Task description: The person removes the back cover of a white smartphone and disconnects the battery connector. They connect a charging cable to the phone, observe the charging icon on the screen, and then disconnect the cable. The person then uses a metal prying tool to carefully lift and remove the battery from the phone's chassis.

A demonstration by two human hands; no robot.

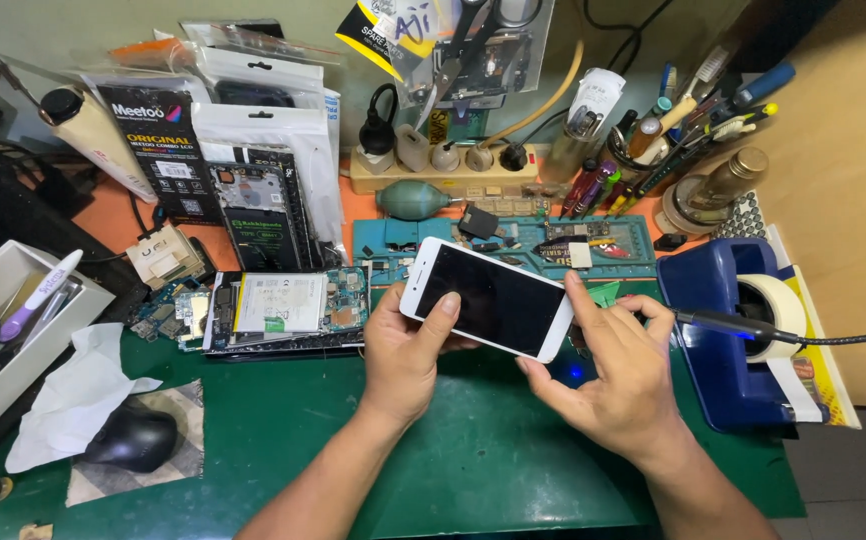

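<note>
A white smartphone (483, 298) with a dark screen is held above the green work mat (453, 450), tilted down to the right. My left hand (408, 350) grips its left end, thumb resting on the glass. My right hand (613, 365) holds the phone's right end, fingers along the edge. A thin black cable with a metal tip (733, 325) crosses just right of my right hand. A small blue light (575, 372) glows under the phone.
An opened phone with battery and boards (278, 305) lies left of my hands. Blue tape dispenser (733, 330) stands at right. A repair mat with small parts (513, 240), power strip (443, 170), tool cups (653, 140), packaged parts (243, 150), a white tray (13, 320), tissue and a black mouse (133, 435).
</note>
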